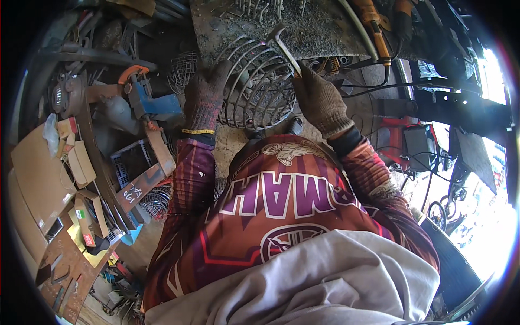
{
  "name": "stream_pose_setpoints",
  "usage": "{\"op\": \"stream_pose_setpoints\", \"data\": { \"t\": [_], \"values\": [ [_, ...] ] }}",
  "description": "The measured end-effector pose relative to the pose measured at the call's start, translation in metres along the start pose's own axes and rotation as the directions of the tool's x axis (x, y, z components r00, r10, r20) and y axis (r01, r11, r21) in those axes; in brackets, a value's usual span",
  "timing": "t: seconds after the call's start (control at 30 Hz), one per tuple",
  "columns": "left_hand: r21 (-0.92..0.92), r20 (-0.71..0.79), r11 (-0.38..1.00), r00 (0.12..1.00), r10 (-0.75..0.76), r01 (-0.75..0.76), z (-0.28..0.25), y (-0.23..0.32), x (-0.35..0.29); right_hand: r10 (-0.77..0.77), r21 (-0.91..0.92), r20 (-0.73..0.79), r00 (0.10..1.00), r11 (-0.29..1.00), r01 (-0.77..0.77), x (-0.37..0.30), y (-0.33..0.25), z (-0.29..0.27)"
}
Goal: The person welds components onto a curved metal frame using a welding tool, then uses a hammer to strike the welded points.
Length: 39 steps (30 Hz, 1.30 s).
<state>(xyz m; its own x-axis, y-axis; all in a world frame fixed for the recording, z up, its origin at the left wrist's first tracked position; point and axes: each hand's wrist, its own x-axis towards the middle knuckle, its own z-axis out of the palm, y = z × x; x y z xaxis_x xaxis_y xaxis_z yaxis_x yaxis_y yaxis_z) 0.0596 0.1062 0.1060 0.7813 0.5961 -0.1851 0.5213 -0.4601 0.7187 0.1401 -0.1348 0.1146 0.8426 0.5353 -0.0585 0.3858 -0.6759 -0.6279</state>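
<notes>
A basket of curved metal bars is tilted against the near edge of a dark metal workbench. My left hand, in a dark knitted glove with a yellow band at the wrist, is closed on the basket's left side. My right hand, in a brown knitted glove, grips the handle of a small metal hammer. The hammer's head is up at the basket's upper right rim, over the bench edge. Whether the head touches a bar I cannot tell.
Dark grit and several bent rods lie on the bench. An orange power tool with a cable lies at its right. A blue clamp-like tool stands at left, near cardboard and a wire basket. Red equipment stands at right.
</notes>
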Motion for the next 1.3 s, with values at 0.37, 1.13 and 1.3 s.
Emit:
{"op": "stream_pose_setpoints", "data": {
  "t": [0.37,1.13,1.3],
  "values": [
    [-0.022,0.022,1.0,1.0,-0.007,0.007,0.002,-0.005,0.001,-0.078,0.097,-0.126,0.989,0.991,0.09,-0.009,-0.001,-0.005],
    [-0.03,-0.087,0.989,0.986,0.144,-0.147,0.007,-0.006,-0.018,-0.045,0.282,-0.232,0.972,0.953,0.111,-0.017,0.001,-0.01],
    [-0.101,-0.111,0.992,0.992,0.061,-0.073,0.013,-0.009,-0.019,0.049,0.303,-0.111,0.993,0.953,-0.013,-0.025,-0.007,-0.002]
  ]
}}
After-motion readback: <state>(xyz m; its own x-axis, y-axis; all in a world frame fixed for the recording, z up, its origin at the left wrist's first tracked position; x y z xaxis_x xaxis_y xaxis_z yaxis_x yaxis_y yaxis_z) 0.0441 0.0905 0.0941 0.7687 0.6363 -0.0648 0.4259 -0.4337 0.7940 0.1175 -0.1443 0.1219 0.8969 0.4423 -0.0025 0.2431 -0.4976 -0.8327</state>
